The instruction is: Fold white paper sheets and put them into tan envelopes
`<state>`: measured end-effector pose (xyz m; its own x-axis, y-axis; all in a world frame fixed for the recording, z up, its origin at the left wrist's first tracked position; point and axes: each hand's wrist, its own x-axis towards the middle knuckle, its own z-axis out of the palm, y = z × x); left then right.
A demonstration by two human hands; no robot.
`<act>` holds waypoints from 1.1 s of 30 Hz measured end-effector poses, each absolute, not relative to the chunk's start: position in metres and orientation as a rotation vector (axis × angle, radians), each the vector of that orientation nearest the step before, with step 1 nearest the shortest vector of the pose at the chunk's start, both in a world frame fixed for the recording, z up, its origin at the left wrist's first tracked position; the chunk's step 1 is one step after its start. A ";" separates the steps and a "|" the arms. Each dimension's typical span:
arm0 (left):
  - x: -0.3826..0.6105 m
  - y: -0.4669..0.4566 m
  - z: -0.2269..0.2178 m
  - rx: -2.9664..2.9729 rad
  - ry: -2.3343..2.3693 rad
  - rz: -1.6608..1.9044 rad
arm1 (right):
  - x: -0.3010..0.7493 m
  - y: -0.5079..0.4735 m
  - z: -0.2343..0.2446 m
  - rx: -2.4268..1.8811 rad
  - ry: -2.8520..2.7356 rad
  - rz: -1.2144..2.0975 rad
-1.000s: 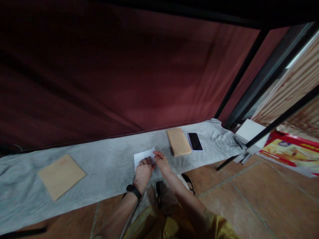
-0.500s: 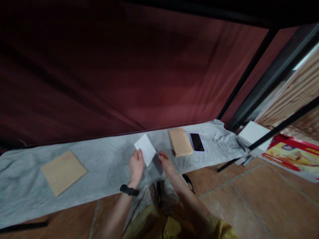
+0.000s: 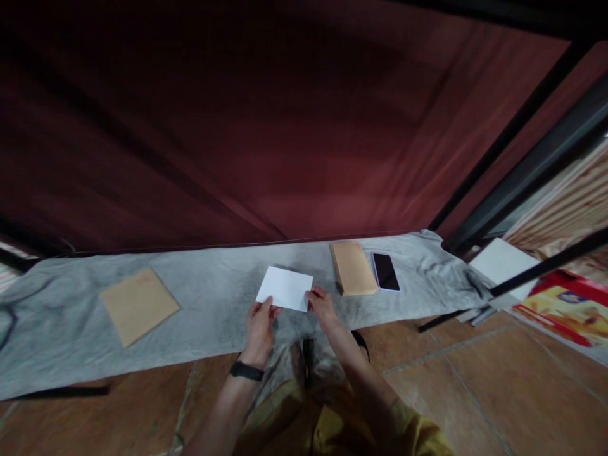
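Observation:
A blank white sheet of paper (image 3: 285, 287) is held between my two hands over the middle of the grey cloth (image 3: 213, 285). My left hand (image 3: 260, 326), with a black band on its wrist, pinches the sheet's lower left corner, thumb on top. At its right edge, my right hand (image 3: 322, 306) grips the paper between thumb and fingers. To the right lies a stack of brown envelopes (image 3: 354, 268), and beside it a phone (image 3: 386, 272) with a dark screen. A flat brown envelope (image 3: 139, 306) rests alone on the left part of the cloth.
Behind the cloth-covered surface hangs a dark red curtain (image 3: 266, 158). Black metal bars (image 3: 513, 133) slant across the right side. A red and yellow box (image 3: 570, 310) and a white panel (image 3: 503, 261) stand at the right, above the brown tiled floor (image 3: 427, 380).
My right hand has closed on the paper's right edge. The sheet has turned from a diamond position to lying wide between both hands. The view has shifted slightly.

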<state>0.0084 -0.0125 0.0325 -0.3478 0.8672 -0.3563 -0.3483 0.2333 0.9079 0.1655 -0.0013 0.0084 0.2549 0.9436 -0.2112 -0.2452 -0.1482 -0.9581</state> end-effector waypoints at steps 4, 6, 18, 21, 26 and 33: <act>-0.012 -0.011 0.028 0.639 1.470 1.411 | 0.170 0.003 0.003 -1.415 -0.812 1.177; -0.020 -0.010 0.024 0.792 1.505 1.355 | 0.173 0.006 0.001 -1.473 -0.860 1.125; -0.024 -0.013 0.007 1.478 1.881 0.842 | 0.175 0.001 -0.007 -1.668 -1.333 0.621; -0.024 -0.014 0.007 1.559 1.929 0.768 | 0.166 -0.007 -0.012 -1.626 -1.706 0.384; -0.026 -0.011 0.011 1.612 1.999 0.657 | 0.151 -0.016 -0.021 -1.643 -2.046 0.277; -0.025 -0.017 0.020 1.670 2.058 0.483 | 0.149 -0.021 -0.031 -1.770 -2.066 0.081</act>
